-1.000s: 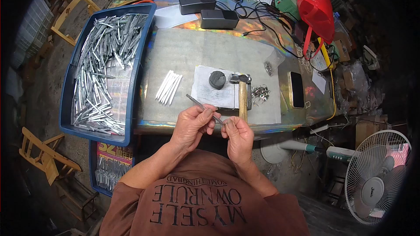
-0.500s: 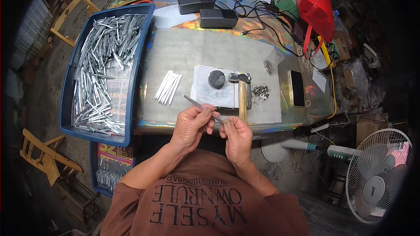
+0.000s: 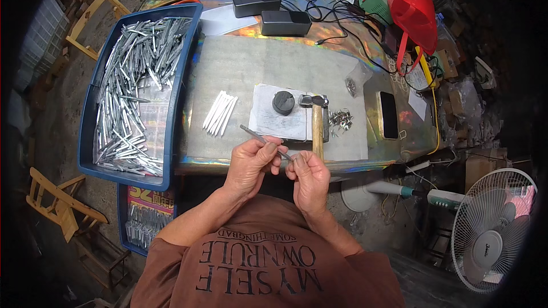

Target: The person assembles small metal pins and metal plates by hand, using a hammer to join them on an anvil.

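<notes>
A thin dark grey pen-like rod (image 3: pixel 253 133) slants between my hands, just over the table's near edge. My left hand (image 3: pixel 251 162) pinches it near the middle, with its upper end sticking out to the left. Fingertips of my right hand (image 3: pixel 311 179) close on its lower right end, which they mostly hide. Beyond my hands, a black round block (image 3: pixel 283 102) sits on a white cloth-covered pad (image 3: pixel 265 121). A hammer (image 3: pixel 317 131) with a wooden handle lies along the pad's right side. Small shiny metal clips or pieces (image 3: pixel 341 120) are heaped beside it. Several white rods (image 3: pixel 220 114) lie to the left.
A blue tray (image 3: pixel 85 137) full of silvery rods stands at left, with another blue bin (image 3: pixel 123 217) below. Black boxes (image 3: pixel 285 23) and cables lie at the back. A phone (image 3: pixel 387 115) and red bag (image 3: pixel 411 14) are right; a fan (image 3: pixel 488 245) stands lower right.
</notes>
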Demonstrator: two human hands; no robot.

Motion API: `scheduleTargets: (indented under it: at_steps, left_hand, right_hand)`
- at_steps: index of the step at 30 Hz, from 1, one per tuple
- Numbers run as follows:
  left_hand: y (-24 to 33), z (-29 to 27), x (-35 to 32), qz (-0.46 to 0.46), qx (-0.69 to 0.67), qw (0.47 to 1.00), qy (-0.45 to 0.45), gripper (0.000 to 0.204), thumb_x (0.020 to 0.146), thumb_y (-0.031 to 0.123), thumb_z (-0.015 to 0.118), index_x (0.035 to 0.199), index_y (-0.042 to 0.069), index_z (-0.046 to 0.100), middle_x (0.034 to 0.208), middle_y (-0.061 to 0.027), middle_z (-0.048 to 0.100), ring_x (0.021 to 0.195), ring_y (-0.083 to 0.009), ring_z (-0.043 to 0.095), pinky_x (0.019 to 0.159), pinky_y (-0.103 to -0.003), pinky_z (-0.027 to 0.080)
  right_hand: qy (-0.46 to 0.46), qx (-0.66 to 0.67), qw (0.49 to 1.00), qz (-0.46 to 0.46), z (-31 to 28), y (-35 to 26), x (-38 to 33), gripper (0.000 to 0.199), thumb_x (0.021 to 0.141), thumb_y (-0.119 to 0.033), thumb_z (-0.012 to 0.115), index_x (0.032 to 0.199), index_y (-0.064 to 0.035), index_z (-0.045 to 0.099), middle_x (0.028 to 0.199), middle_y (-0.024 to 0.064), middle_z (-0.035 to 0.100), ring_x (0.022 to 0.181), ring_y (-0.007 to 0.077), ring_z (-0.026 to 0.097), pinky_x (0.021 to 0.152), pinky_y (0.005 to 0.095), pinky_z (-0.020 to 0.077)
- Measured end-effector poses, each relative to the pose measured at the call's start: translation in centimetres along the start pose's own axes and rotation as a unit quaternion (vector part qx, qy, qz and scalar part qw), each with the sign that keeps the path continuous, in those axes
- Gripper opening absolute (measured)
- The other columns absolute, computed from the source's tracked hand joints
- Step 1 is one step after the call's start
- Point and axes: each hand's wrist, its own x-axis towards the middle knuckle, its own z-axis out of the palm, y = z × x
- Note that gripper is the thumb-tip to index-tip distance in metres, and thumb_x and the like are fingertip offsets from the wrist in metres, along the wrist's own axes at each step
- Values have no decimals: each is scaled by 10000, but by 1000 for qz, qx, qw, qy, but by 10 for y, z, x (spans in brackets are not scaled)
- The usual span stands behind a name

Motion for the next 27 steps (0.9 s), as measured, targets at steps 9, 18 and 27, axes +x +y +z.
scheduleTargets:
  at_steps: [9, 18, 27]
  left_hand:
    - [-8, 5, -10, 119, 109, 987, -2, 142, 788, 61, 545, 879, -48, 562, 818, -106, 594, 598, -100, 529, 527, -203, 451]
    - [-3, 2, -7, 159, 174, 971, 38, 121, 768, 34, 567, 876, -22, 578, 787, -58, 591, 618, -65, 513, 537, -180, 423]
    - [4, 7, -7, 197, 328, 923, -33, 109, 786, 71, 553, 836, -26, 563, 728, -32, 571, 637, -42, 480, 535, -172, 386]
  right_hand:
    - [14, 74, 997, 15, 6, 0, -2, 102, 837, -90, 472, 761, -22, 467, 656, 8, 448, 570, 64, 383, 518, 180, 331]
    - [18, 124, 992, 23, 6, 0, 5, 100, 832, -84, 480, 761, -13, 480, 662, 16, 461, 565, 65, 381, 512, 179, 324]
    - [40, 79, 996, 2, 9, 0, 7, 118, 831, -98, 490, 754, -10, 487, 645, 2, 464, 559, 55, 379, 507, 177, 324]
